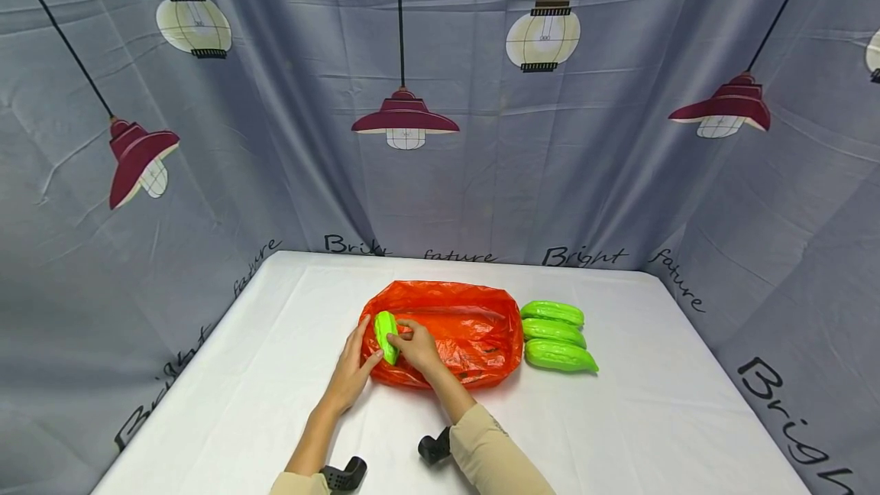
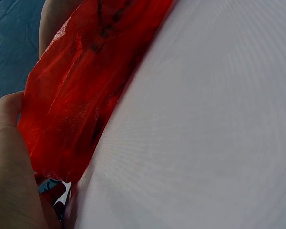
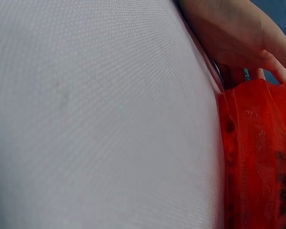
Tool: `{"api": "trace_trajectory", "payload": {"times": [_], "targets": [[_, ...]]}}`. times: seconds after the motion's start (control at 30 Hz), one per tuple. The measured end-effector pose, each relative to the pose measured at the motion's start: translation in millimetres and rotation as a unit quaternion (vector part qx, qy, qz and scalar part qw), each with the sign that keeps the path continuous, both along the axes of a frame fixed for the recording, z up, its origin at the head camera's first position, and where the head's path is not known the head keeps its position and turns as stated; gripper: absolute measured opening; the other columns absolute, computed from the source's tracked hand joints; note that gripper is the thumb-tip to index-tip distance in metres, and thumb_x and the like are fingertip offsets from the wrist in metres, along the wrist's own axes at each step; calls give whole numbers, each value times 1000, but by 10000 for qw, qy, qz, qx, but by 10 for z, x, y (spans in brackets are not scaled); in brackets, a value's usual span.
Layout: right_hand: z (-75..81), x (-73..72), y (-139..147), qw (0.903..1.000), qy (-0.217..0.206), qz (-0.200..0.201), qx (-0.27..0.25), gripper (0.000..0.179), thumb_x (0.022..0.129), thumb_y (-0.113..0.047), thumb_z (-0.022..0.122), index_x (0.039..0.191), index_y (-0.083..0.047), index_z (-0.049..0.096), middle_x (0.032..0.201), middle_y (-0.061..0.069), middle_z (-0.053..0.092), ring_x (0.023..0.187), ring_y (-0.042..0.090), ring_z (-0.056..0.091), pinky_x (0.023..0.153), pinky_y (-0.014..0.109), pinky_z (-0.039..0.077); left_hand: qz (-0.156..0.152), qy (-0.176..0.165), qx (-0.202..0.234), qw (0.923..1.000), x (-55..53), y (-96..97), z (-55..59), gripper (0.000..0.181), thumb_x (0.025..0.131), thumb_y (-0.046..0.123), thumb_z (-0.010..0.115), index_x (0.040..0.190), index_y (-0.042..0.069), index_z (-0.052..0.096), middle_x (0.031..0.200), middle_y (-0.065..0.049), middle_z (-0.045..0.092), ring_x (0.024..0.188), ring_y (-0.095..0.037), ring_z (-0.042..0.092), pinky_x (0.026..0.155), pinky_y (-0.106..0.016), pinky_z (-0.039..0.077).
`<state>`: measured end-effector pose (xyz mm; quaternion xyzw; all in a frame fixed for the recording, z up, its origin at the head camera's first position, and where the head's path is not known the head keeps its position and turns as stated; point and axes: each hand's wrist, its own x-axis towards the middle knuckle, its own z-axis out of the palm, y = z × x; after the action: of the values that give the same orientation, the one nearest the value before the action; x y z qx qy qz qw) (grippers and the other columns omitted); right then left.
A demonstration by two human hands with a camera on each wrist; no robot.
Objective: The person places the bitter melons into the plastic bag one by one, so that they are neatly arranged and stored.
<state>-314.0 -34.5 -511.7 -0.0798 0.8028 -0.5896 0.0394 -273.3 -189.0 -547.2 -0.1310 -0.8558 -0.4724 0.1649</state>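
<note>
In the head view, my right hand (image 1: 417,348) holds a bright green bitter gourd (image 1: 386,334) between thumb and fingers. It lies over the left end of a red plastic bag (image 1: 481,380) that stands wide open on the table. My left hand (image 1: 352,365) is spread along the bag's left front corner, fingers extended by the rim and thumb near the gourd's lower end. From the left wrist, the left hand (image 2: 12,157) shows beside the bag wall (image 2: 81,95). Part of a hand (image 3: 238,36) appears at the bag's rim in the right wrist view.
Right of the bag, three more bitter gourds (image 1: 553,331) lie side by side on the white tablecloth (image 1: 639,418). A grey curtain (image 1: 440,197) printed with lamps surrounds the table at the back and sides.
</note>
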Motion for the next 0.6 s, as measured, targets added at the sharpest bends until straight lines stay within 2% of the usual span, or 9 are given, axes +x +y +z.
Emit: {"api": "trace_trajectory", "payload": {"times": [0.37,0.6], "targets": [[19,-14,72,10000,-23,57,-63,46,85,-19,67,123,5,54,94,18,66,73,23,64,60,33,53,36,-193,21,9998,7,-12,5,65,92,36,52,148,24,21,147,-14,26,132,-37,24,100,-62,21],[82,-59,218,9997,47,67,218,42,85,-20,67,120,1,57,95,14,65,80,27,62,62,31,50,-18,-163,-1,9999,0,-3,4,67,92,34,52,149,21,19,148,-16,24,132,-40,24,99,-65,20]]}}
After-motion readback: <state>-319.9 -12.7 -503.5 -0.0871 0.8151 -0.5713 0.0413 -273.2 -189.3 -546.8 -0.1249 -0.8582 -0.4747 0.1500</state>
